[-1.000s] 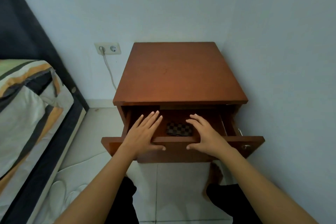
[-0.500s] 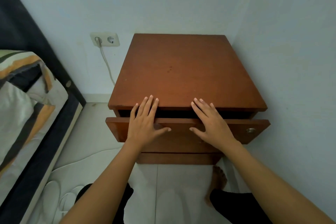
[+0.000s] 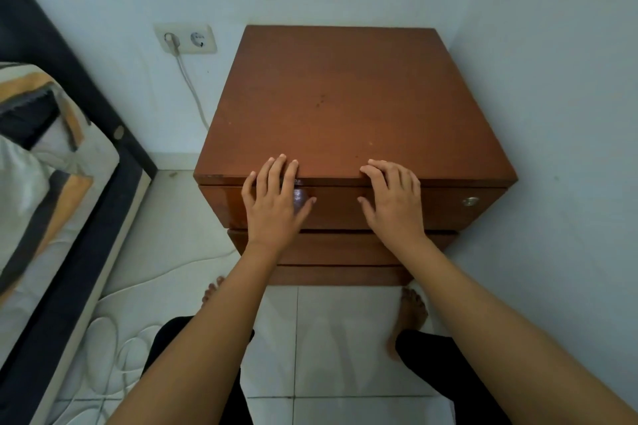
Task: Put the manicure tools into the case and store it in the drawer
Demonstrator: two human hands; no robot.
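Note:
A brown wooden nightstand (image 3: 345, 107) stands in the corner of the room. Its top drawer (image 3: 338, 207) sits flush with the cabinet front, closed. My left hand (image 3: 274, 203) lies flat against the drawer front on the left, fingers spread and reaching over the top edge. My right hand (image 3: 393, 200) presses flat on the drawer front near the middle, fingers apart. Neither hand holds anything. The checkered case and the manicure tools are hidden from view.
A round metal lock (image 3: 470, 201) sits at the drawer's right end. A lower drawer (image 3: 345, 248) is below. A bed (image 3: 51, 183) with striped bedding stands left. A wall socket (image 3: 186, 39) with a white cable (image 3: 191, 86) is behind. My bare feet rest on white tiles (image 3: 331, 338).
The drawer was open with the checkered case inside; both hands pushed it in until it closed. The view has moved closer over the nightstand.

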